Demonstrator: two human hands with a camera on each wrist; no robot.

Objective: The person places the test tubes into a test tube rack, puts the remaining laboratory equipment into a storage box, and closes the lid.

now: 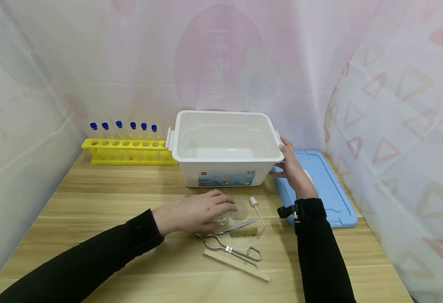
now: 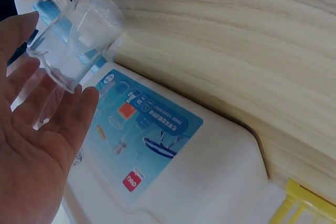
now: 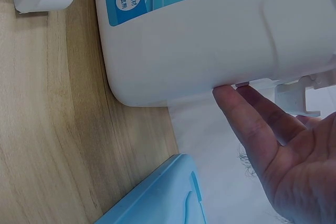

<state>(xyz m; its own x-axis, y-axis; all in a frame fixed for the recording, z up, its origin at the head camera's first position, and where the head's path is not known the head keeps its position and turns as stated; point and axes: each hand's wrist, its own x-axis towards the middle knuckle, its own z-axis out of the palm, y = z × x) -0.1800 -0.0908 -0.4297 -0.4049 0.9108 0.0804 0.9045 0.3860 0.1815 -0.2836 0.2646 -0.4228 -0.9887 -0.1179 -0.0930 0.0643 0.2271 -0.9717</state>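
My left hand (image 1: 196, 211) reaches over a clear glass beaker (image 2: 86, 35) on the table, in front of the white box. In the left wrist view its thumb and fingers lie loosely about the beaker's rim, without a visible firm grip; whether they touch the glass I cannot tell. My right hand (image 1: 291, 168) rests against the right end of the white plastic box (image 1: 225, 173). Its extended fingertips touch the wall by the side handle (image 3: 294, 97); some fingers are partly hidden behind the box. The box is uncovered, and its inside shows no contents.
Near the left hand lie a clear round dish (image 1: 240, 211), a bent tube with a white stopper (image 1: 254, 201), a brush (image 1: 244, 232), metal tongs (image 1: 229, 249) and a wooden strip (image 1: 236, 265). A yellow rack (image 1: 130, 161) of blue-capped tubes stands left, a blue lid (image 1: 335, 193) lies right.
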